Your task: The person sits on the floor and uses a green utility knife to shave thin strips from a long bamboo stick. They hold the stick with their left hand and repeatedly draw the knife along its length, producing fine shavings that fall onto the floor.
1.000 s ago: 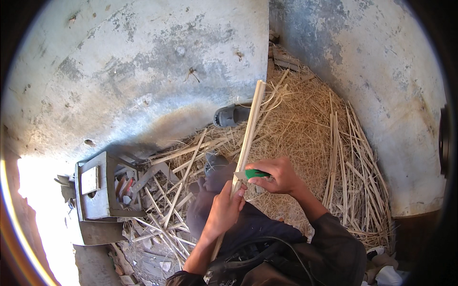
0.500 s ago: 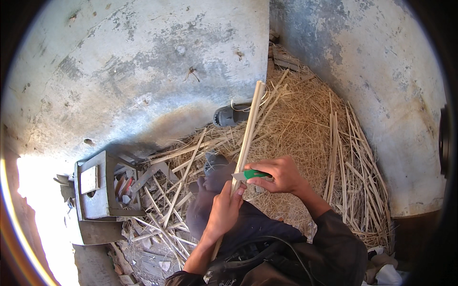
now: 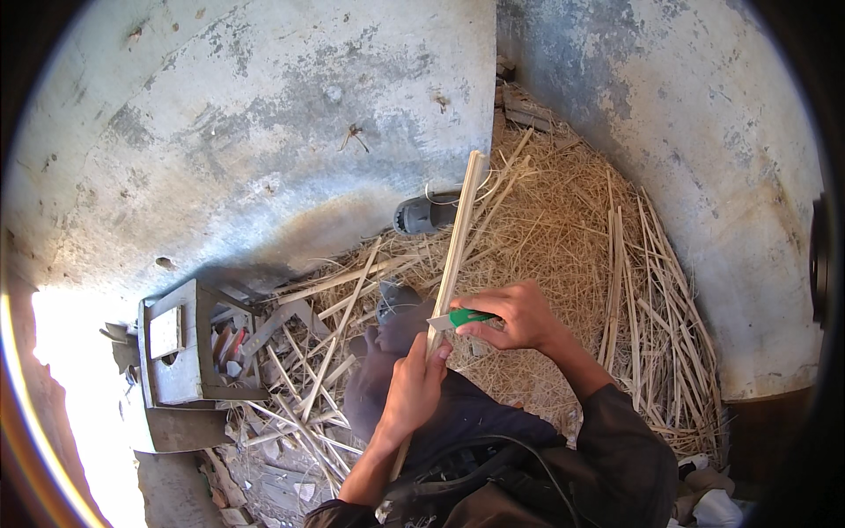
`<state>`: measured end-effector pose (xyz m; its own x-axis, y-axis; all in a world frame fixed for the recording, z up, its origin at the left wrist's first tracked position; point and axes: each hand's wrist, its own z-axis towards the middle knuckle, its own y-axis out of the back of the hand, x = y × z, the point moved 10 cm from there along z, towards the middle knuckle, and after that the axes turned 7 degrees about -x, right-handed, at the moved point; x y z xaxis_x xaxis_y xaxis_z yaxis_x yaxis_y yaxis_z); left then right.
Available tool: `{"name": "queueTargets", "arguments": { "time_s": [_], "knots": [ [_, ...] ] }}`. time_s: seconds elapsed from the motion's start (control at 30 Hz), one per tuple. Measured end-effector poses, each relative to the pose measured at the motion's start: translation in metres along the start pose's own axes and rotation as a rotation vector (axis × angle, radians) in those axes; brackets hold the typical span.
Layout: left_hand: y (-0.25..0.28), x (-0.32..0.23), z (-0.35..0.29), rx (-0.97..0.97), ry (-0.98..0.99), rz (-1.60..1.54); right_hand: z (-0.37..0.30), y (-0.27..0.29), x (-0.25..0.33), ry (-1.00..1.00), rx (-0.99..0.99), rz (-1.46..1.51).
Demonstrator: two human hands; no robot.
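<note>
My left hand [image 3: 417,384] is wrapped round a long, pale bundle of thin wooden strips [image 3: 458,238], which slants up and away from my lap. In my right hand [image 3: 521,315] is a green utility knife [image 3: 471,317], gripped by its handle. Its bare blade [image 3: 440,323] points left and lies against the strips, just above my left thumb. The lower part of the bundle is partly hidden by my left hand and forearm.
Straw and shavings [image 3: 554,229] cover the floor ahead. More split strips [image 3: 656,326] lie along the right wall. A wooden box [image 3: 189,348] holding tools stands at left, near loose sticks [image 3: 339,334]. A grey shoe [image 3: 422,214] lies by the far wall.
My right hand and the knife have shifted slightly up and left along the strips. The bundle's far end has tipped a little to the left. My left hand keeps its hold.
</note>
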<state>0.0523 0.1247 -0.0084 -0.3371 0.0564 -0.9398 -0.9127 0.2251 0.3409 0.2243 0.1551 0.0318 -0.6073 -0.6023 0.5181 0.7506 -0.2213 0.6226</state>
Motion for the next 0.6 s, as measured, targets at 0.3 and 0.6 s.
{"name": "queueTargets", "arguments": {
  "time_s": [0.3,0.6],
  "knots": [
    [0.0004,0.0018,-0.0011,-0.023,-0.054,0.011,0.0018,0.0033,-0.0009,0.037,-0.057,-0.064],
    [0.0026,-0.0028,-0.0017,-0.036,-0.075,0.023,0.0011,0.0040,-0.0035,0.031,-0.074,-0.159]
  ]
}}
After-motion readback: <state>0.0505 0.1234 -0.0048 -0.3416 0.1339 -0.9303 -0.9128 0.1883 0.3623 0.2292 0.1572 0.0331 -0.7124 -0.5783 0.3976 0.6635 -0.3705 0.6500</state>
